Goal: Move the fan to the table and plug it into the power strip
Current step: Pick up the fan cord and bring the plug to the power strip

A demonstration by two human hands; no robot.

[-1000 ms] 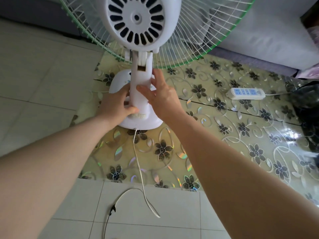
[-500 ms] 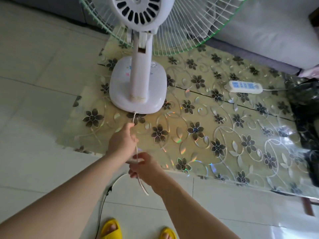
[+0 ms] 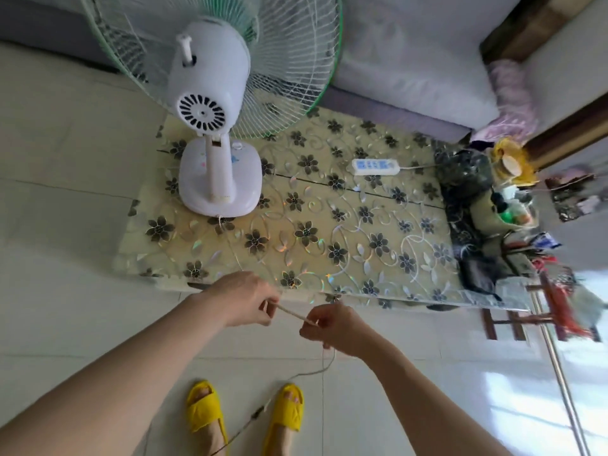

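Fan cage [image 3: 296, 60] top cut off.

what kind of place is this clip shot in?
Likely a home living room: a low table under a floral plastic cover, a grey sofa behind it, tiled floor, and a person in yellow slippers beside a household fan.

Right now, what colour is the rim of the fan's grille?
Green, on the fan's grille rim, seen clearly in the head view.
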